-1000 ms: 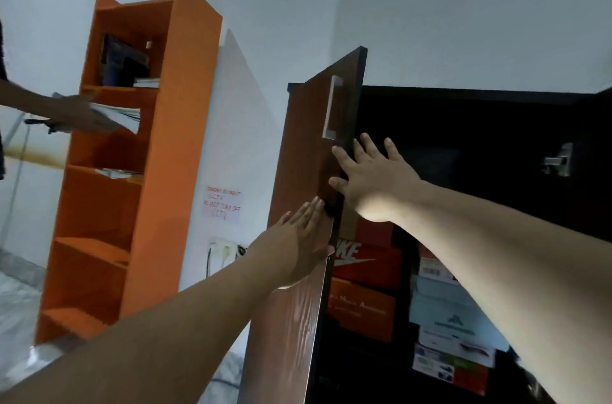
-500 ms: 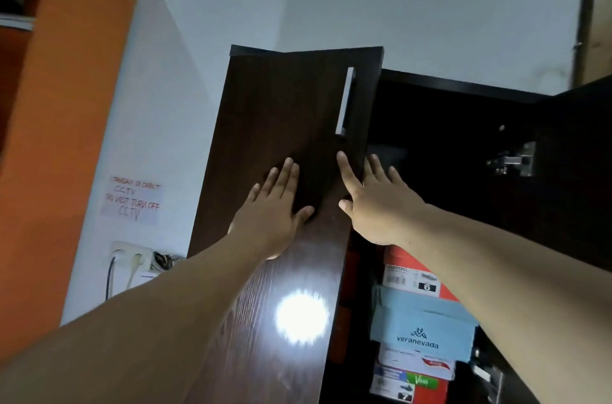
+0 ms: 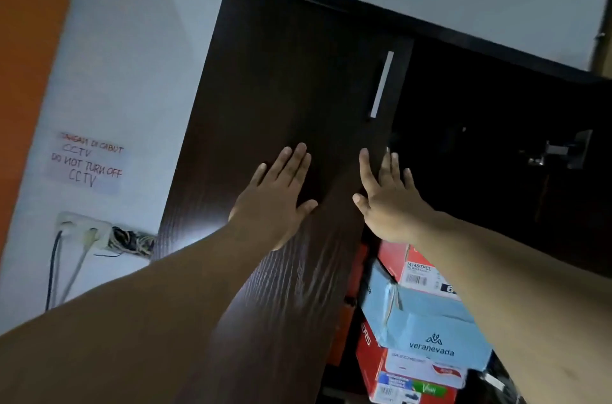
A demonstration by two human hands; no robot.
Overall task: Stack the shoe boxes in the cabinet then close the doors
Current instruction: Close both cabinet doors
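The dark brown left cabinet door (image 3: 281, 79) with a silver bar handle (image 3: 382, 84) stands nearly flush with the cabinet front. My left hand (image 3: 276, 198) lies flat on the door panel, fingers spread. My right hand (image 3: 385, 195) presses flat near the door's free edge, fingers apart, holding nothing. Through the remaining gap I see stacked shoe boxes: a red box (image 3: 417, 266) on top, a light blue box (image 3: 427, 334) beneath it, more boxes (image 3: 407, 383) below. The right door (image 3: 530, 171) hangs open, its inner hinge (image 3: 563, 149) showing.
An orange shelf unit's edge (image 3: 29, 55) fills the left border. On the white wall (image 3: 126, 79) hangs a paper CCTV notice (image 3: 86, 162), with a wall socket and cables (image 3: 86, 233) below. The cabinet's top edge (image 3: 397, 11) runs above the doors.
The left door has swung much further shut under both flat hands. The view has shifted right, so the orange shelf and the other person's arm have left the frame.
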